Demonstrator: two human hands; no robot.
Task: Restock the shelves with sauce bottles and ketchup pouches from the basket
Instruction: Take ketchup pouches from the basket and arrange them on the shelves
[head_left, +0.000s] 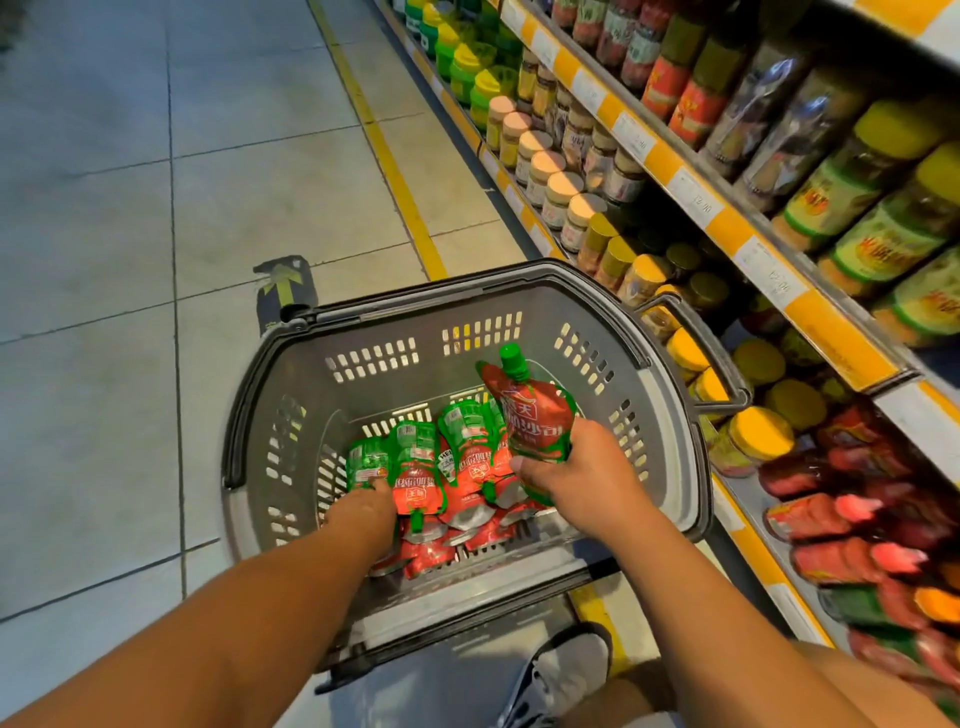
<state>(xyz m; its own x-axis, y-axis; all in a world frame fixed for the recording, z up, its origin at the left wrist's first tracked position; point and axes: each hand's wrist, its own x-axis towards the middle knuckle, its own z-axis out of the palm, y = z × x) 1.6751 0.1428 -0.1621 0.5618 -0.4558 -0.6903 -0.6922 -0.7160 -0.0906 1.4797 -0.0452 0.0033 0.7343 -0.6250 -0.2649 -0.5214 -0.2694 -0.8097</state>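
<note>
A grey plastic basket (524, 312) stands on the floor in front of me, holding several red ketchup pouches (467, 462) with green tops. My right hand (576, 467) grips one red pouch with a green cap (530, 415), held upright above the others. My left hand (363, 506) reaches down among the pouches at the basket's left side; its fingers are hidden, so its grip cannot be made out. The shelves (748, 244) run along the right.
The shelves carry jars with yellow, beige and green lids (550, 182), and red pouches (841, 519) lie on the lowest shelf at right. A yellow floor line (395, 171) runs beside the shelf base. My shoe (566, 670) is behind the basket. Tiled floor lies to the left.
</note>
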